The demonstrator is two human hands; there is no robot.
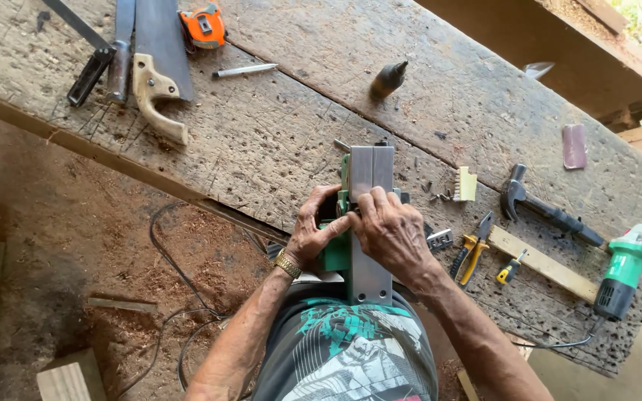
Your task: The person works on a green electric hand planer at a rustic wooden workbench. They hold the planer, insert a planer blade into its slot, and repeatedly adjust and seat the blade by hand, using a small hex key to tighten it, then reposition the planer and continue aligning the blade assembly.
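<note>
A green electric planer [365, 223] is being kept upside down at the near edge of the tabletop [276, 141], its flat grey metal base turned upward and running away from the person. It is being gripped on its left side by the left hand [315, 232], whose fingers are curled around the green body and whose thumb is pressed toward the middle of the tool. The right hand [391, 232] is being laid over the base from the right, its fingertips bunched and pinched at a small part beside the left thumb; what is being pinched cannot be told. A gold wristwatch [288, 263] is being worn on the left wrist.

Just right of the planer, a small metal piece [440, 239] and yellow-handled pliers [472, 255] are lying, with a short yellow screwdriver [510, 269] and a wooden strip [544, 263] beside them. Farther right, a black hammer [548, 209] and a green angle grinder [629, 267] are resting. Loose screws [434, 191] are scattered near a small pale comb-like block [466, 183]. Well apart, at the far left, a handsaw [159, 67], an orange tape measure [204, 26] and a marker [245, 70] are lying. Sawdust and a black cable [165, 252] are seen on the floor below.
</note>
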